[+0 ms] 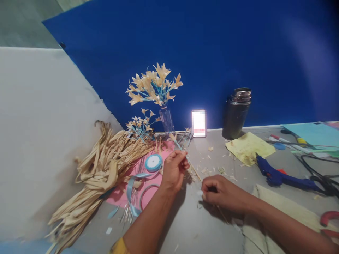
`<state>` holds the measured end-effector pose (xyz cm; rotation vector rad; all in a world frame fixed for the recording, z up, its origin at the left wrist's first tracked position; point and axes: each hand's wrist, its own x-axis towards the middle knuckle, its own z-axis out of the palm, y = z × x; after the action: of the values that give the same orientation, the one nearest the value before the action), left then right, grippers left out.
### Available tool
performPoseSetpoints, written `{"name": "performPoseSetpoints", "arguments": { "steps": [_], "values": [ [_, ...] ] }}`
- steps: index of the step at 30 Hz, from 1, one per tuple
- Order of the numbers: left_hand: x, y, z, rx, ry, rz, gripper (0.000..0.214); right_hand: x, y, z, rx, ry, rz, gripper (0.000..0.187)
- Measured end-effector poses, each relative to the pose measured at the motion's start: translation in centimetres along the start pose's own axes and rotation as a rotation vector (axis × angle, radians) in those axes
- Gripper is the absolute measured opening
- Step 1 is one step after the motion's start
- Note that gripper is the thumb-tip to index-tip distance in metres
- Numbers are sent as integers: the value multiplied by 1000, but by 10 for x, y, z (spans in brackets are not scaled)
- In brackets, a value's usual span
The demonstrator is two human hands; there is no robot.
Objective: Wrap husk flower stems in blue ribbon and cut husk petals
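My left hand [174, 169] pinches the light blue stem of a small pale artificial flower [173, 137], just below its bloom. A thin tan stick [195, 171] runs from that hand down to my right hand [221, 192], whose fingers are closed around it. More of a thin stick shows below the right hand. Whether stick and stem are one piece is hidden by my fingers. Left of my left hand, a spool of light blue ribbon [154, 163] lies on a pink sheet [116, 197], its ribbon trailing loose.
A large bundle of dried husks [106, 169] lies left. Behind stand a clear bottle [166, 120] holding flowers [152, 83] and a dark flask [237, 113]. Right are a yellow paper [250, 146], a blue glue gun [283, 176], cables [315, 165] and a folded cloth [286, 208].
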<state>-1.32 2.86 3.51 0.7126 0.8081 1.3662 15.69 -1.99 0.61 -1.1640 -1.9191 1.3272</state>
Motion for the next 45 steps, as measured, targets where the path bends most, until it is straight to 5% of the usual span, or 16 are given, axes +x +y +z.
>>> {"name": "performPoseSetpoints", "arguments": {
  "steps": [7,12,17,22,28,38,45],
  "values": [
    [9,12,-9,-207,41,-17,34,-1,5,-6,-141,-106,-17,19],
    [4,5,-7,-188,-31,-56,33,5,8,-17,-249,100,-9,13],
    [0,3,-5,-124,-84,-58,34,6,2,-22,68,210,98,45],
    [-6,-5,-1,4,-138,-56,31,4,-3,-13,415,144,92,41],
    [-13,-17,4,184,-191,-45,28,4,-5,-14,445,218,69,39],
    [-20,-17,10,361,-234,-30,24,3,-2,-10,419,81,73,47],
    [-10,-12,1,729,-209,45,17,9,-2,-24,390,540,10,43]
  ]
}}
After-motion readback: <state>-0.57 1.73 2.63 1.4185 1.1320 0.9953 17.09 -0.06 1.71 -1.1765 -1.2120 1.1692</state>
